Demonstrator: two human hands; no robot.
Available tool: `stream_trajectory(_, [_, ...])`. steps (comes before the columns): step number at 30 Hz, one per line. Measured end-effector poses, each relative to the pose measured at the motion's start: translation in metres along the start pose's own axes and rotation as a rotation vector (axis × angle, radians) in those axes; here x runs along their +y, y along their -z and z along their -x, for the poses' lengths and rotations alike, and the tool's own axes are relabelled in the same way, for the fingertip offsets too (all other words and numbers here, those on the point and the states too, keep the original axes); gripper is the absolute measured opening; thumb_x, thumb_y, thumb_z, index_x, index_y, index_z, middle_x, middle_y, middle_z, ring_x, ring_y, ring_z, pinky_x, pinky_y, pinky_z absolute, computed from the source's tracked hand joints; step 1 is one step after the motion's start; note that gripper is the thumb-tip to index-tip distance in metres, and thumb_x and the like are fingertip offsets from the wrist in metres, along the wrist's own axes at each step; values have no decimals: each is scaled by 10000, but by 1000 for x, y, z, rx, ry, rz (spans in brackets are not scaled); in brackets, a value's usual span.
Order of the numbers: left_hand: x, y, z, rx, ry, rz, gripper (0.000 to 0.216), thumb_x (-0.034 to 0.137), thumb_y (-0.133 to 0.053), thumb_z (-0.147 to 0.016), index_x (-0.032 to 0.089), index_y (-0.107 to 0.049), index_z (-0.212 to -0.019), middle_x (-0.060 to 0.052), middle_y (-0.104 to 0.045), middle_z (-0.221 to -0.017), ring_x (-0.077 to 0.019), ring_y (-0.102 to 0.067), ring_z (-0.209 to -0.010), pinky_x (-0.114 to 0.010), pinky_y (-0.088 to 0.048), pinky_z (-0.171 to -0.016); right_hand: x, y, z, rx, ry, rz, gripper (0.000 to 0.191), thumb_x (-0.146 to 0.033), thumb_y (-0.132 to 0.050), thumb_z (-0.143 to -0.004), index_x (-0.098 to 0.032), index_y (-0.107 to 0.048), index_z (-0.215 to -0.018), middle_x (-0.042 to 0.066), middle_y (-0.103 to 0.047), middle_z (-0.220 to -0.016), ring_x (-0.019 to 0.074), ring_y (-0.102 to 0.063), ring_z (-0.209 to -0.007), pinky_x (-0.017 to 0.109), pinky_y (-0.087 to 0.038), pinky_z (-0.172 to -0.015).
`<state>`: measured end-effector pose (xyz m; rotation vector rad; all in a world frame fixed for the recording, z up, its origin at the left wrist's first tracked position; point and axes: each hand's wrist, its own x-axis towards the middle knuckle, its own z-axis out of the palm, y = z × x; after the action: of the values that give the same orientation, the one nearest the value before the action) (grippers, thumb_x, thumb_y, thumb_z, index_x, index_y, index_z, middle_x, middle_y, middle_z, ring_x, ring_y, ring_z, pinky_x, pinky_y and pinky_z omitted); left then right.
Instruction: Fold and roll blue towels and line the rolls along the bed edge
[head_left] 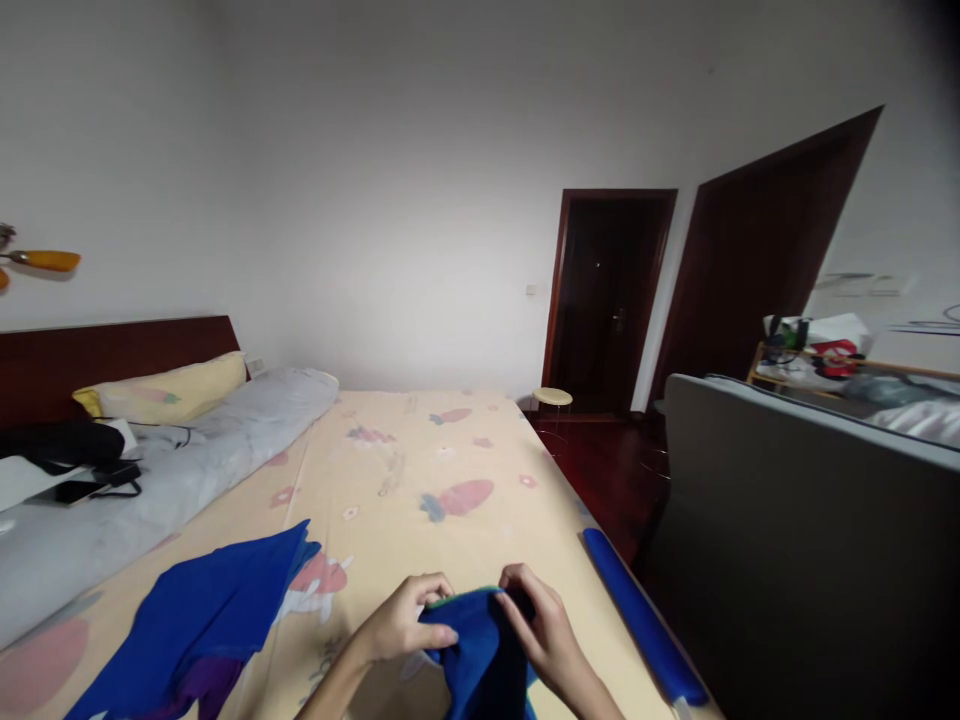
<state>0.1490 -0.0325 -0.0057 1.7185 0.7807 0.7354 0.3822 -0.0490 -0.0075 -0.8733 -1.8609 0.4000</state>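
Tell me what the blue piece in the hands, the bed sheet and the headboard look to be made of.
Blue garment: soft matte fabric, probably knit; it bunches and folds between the left hand and right hand.
Bed sheet: thin printed cloth, likely cotton, matte, with faint creases.
Headboard: dark reddish wood or veneer, smooth with a slight sheen.

The room is dim, lit softly and evenly from behind the camera; the plain white wall (390, 200) is brightest at its middle and greys toward the corners. The dark wooden doorway (607, 300) is nearly black. Straight lines bow at the edges, the top right corner vignettes, and the picture is slightly soft and grainy.
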Motion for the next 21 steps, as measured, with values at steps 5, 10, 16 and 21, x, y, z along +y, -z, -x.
stream_trajectory(5, [-33, 21, 3, 157, 72, -148, 314, 445, -762, -614, 197, -618, -744, 34, -540, -740, -147, -491, -766, -263, -368, -732, 2, 35, -11, 169, 79, 114, 61, -285, -494, -907, -229, -511, -891, 5, -603, -776, 128, -602, -703, 216, -477, -654])
stream_trajectory(10, [-55, 58, 15, 423, 163, -114, 379, 506, -771, -535, 202, -626, -708, 32, -567, -698, -166, -509, -740, -276, -392, -696, 14, 66, -19, 79, 83, 193, 69, -296, -494, -910, -231, -516, -897, 2, -606, -775, 124, -597, -694, 218, -477, -648])
stream_trajectory(16, [-36, 104, 41, 568, 115, -221, 358, 551, -684, -640, 198, -644, -688, 20, -598, -677, -175, -538, -715, -273, -406, -684, 24, 93, -29, -98, -16, 311, 179, -384, -466, -923, -238, -536, -1000, 7, -634, -785, 130, -595, -669, 242, -464, -646])
stream_trajectory(21, [9, 117, 57, 654, 63, -298, 306, 508, -680, -656, 207, -647, -700, 9, -617, -715, -197, -560, -764, -279, -422, -731, 20, 112, -37, -396, -95, 397, 433, -390, -619, -818, -289, -526, -1228, 22, -689, -899, 182, -636, -761, 273, -454, -692])
